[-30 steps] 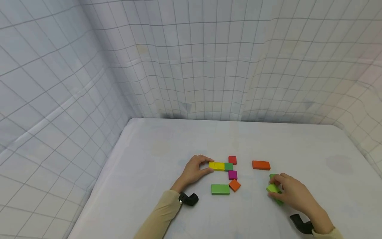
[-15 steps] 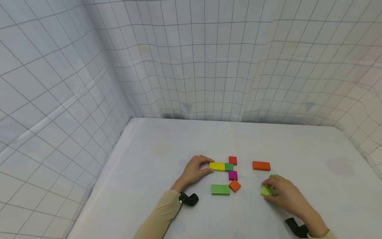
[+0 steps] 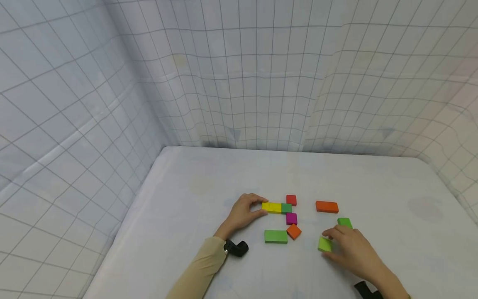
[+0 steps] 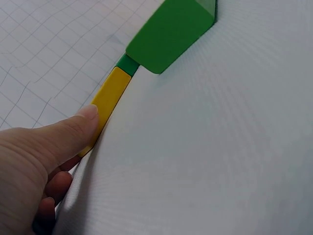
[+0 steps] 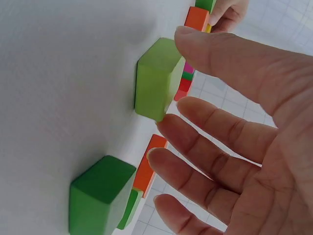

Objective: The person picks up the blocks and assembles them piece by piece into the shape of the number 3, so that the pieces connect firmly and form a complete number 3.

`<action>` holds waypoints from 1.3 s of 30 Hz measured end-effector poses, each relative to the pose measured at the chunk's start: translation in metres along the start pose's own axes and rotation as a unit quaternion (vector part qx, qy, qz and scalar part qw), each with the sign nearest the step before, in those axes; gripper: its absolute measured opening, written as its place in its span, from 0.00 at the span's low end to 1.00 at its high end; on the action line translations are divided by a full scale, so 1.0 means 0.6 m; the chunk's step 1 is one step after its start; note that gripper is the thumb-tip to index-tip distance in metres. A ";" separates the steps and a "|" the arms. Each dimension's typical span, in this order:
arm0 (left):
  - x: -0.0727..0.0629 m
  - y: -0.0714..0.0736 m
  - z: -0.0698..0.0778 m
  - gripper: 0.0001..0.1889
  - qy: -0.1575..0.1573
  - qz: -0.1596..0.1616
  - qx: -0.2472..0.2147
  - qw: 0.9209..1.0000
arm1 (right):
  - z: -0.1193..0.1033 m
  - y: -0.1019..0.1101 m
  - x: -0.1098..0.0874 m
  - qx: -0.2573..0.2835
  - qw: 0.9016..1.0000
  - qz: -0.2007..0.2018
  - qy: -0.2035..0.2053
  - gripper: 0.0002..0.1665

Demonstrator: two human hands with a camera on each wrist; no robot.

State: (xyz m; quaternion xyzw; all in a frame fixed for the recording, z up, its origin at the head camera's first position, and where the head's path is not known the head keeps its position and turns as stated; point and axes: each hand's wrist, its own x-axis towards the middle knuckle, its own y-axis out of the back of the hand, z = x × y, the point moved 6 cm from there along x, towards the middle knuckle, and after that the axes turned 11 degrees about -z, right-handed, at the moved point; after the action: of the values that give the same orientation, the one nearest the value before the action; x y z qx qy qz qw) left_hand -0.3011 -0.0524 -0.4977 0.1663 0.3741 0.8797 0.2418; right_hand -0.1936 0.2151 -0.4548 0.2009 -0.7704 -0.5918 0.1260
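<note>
My left hand (image 3: pixel 244 211) pinches the left end of a yellow block (image 3: pixel 271 207) between thumb and fingers; in the left wrist view the thumb presses on its side. The yellow block's right end meets a small dark green block (image 3: pixel 286 208). My right hand (image 3: pixel 351 251) holds a light green block (image 3: pixel 325 244) by two opposite ends, with the thumb at one and a finger at the other. In the right wrist view that block (image 5: pixel 159 81) appears to be at the table surface. A green block (image 5: pixel 100 196) near the fingers there is covered by the hand in the head view.
A red block (image 3: pixel 291 200) and a magenta block (image 3: pixel 291 218) flank the dark green one. Below lie an orange block (image 3: pixel 293 231) and a long green block (image 3: pixel 276 236). A long orange-red block (image 3: pixel 327 207) and another green block (image 3: pixel 344 222) lie right on the white table (image 3: pixel 201 178).
My right hand has moved left and slightly nearer with the light green block, away from the green blocks under it. The left hand and the yellow block have stayed put.
</note>
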 end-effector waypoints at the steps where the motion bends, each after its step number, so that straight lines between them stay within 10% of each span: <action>1: 0.000 0.001 0.000 0.17 0.000 0.001 0.000 1.000 | 0.000 0.001 -0.002 -0.004 1.000 0.005 0.000 0.23; 13: 0.002 0.000 0.001 0.17 0.003 -0.002 0.004 1.000 | -0.020 -0.009 0.004 0.028 0.999 -0.043 -0.017 0.19; 39: -0.002 0.003 0.005 0.17 0.005 0.008 0.002 1.000 | -0.136 -0.032 0.051 0.073 0.979 -0.105 0.157 0.17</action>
State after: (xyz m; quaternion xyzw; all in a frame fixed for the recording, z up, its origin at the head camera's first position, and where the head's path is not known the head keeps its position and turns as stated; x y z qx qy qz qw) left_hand -0.2994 -0.0524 -0.4946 0.1658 0.3754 0.8817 0.2327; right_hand -0.1824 0.1268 -0.4527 0.3797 -0.7567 -0.5053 0.1671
